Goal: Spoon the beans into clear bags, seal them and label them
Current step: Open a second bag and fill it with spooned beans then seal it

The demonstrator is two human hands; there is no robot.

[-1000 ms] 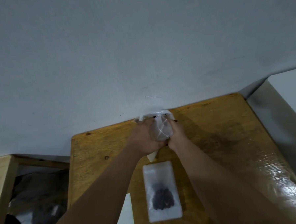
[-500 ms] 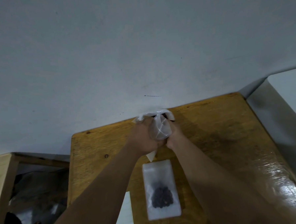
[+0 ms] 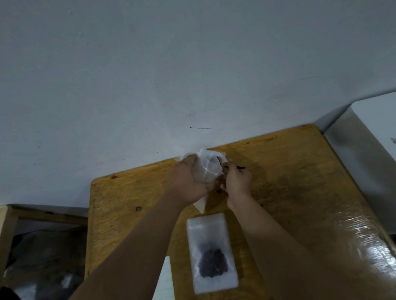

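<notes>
My left hand [image 3: 186, 182] grips a crumpled clear bag [image 3: 207, 166] held upright above the far part of the wooden table [image 3: 297, 179]. My right hand [image 3: 236, 181] is just right of the bag and pinches a thin dark utensil [image 3: 238, 167], likely a spoon handle, whose tip points right. What the bag holds is hard to see. Nearer to me, a flat clear bag with dark beans [image 3: 211, 254] at its bottom lies on the table between my forearms.
A white sheet [image 3: 163, 287] lies at the table's near left under my left arm. A white box [image 3: 381, 158] stands to the right of the table. A wooden crate [image 3: 4, 228] with dark contents sits at the left. A grey wall is behind.
My right hand has drawn away from the bag to the right, and the thin dark utensil now shows in its fingers. My left hand keeps hold of the bag.
</notes>
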